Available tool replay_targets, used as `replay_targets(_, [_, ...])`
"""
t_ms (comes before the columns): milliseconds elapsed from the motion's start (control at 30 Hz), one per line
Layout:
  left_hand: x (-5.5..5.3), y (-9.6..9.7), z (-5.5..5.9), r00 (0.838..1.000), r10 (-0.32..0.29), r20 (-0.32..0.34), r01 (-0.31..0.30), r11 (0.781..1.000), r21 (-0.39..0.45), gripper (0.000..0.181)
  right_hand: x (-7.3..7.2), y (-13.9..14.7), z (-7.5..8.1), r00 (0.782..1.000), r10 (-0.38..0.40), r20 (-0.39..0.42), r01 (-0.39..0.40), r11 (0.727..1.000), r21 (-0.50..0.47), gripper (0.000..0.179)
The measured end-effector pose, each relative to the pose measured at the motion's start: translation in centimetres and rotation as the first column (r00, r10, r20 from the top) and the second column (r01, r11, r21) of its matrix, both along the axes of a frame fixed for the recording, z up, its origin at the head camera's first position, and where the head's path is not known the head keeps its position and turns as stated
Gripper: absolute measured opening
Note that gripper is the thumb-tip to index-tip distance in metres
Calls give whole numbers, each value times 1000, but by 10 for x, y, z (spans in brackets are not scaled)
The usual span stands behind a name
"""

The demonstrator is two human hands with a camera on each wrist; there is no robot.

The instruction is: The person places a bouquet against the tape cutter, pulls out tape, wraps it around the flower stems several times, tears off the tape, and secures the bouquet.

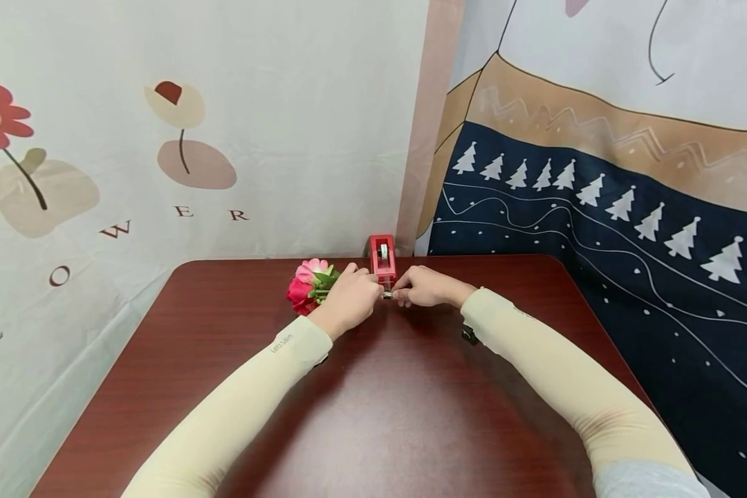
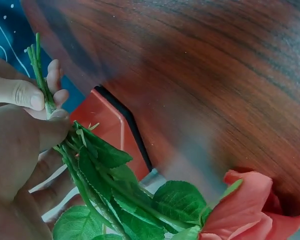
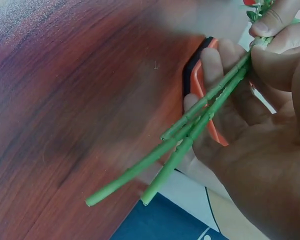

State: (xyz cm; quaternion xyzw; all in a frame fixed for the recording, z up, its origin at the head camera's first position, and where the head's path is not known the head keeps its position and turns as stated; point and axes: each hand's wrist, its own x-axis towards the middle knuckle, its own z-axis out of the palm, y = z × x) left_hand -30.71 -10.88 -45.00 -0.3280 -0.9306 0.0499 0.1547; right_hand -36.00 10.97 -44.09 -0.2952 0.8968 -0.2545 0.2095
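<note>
Flowers [image 1: 301, 290], red and pink with green leaves, are held near the far edge of the surface [image 1: 386, 415], left of the red tape dispenser [image 1: 383, 271]. Their stems [image 3: 165, 172] are pinched between the fingers of the left hand [image 1: 351, 297] and, nearer the bare ends, those of the right hand [image 1: 431, 286], just beside it.

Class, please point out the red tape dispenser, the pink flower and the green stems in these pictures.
Red tape dispenser [image 1: 383, 270]: head view, on its red body.
Pink flower [image 1: 312, 267]: head view, on its petals.
Green stems [image 3: 206, 118]: right wrist view, on a bare stretch of one stem.
</note>
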Motion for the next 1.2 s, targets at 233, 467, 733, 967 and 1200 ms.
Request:
replay_targets(233, [2, 1, -1, 1000, 18, -10, -18, 999, -27, 16, 2, -3, -4, 999, -25, -37, 24, 999, -21, 21])
replay_targets(467, [3, 1, 0, 999, 30, 18, -30, 1000, 1, 15, 6, -3, -12, 986, -17, -166, 8, 998, -58, 19])
replay_targets(733, [-2, 2, 7, 978, 93, 184, -98, 995, 20, 11, 11, -3, -19, 932, 23, -362, -57, 995, -83, 18])
replay_targets(967, [-9, 3, 14, 921, 105, 375, -138, 989, 61, 21, 16, -1, -20, 894, 56, -445, -92, 994, -60, 18])
replay_targets(1200, [-20, -1, 27, 837, 64, 543, -145, 984, 106, 27, 20, 1, -25, 864, 39, -503, -88, 993, -74, 20])
